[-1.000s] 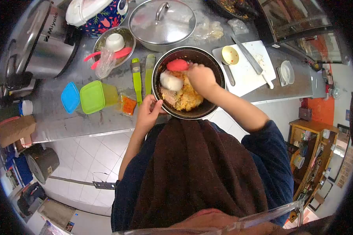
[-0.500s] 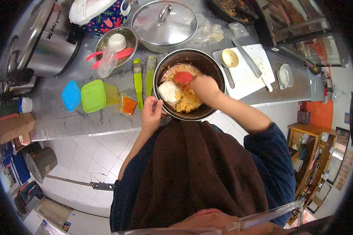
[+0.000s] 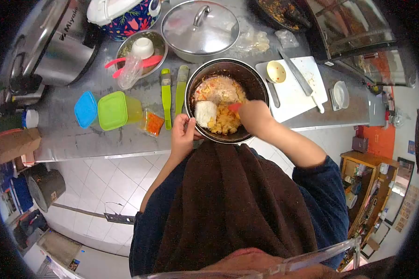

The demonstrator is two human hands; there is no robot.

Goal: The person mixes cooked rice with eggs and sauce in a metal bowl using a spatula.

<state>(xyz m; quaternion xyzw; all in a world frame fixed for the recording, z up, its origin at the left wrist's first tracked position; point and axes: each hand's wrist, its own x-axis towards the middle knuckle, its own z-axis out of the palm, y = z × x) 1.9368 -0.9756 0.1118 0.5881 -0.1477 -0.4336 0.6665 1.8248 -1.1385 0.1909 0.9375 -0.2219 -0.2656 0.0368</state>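
Note:
A deep dark pot [image 3: 254, 83] stands at the counter's front edge. Inside lie a yellow-orange crumbly mix [image 3: 225, 122], a white lump of what looks like rice [image 3: 205, 115] and a paler pinkish layer [image 3: 219, 88] at the far side. My left hand [image 3: 184, 132] is closed on the near left rim, thumb on top. Over the pot's right side, my right hand [image 3: 256, 118] is wrapped around a red spatula [image 3: 234, 108]; its head is mostly hidden by the hand and food.
Behind the pot stands a lidded pan [image 3: 200, 35]. A long knife [image 3: 295, 72] and small bowl [image 3: 276, 72] rest on the white cutting board [image 3: 288, 104]. To the left are green-handled tools [image 3: 166, 100], a spice packet [image 3: 153, 123] and a green-lidded container [image 3: 112, 110].
My right hand has moved right and slightly down, drawing the red spatula from the middle of the pot toward its right side. My left hand stays on the rim. The view has shifted slightly.

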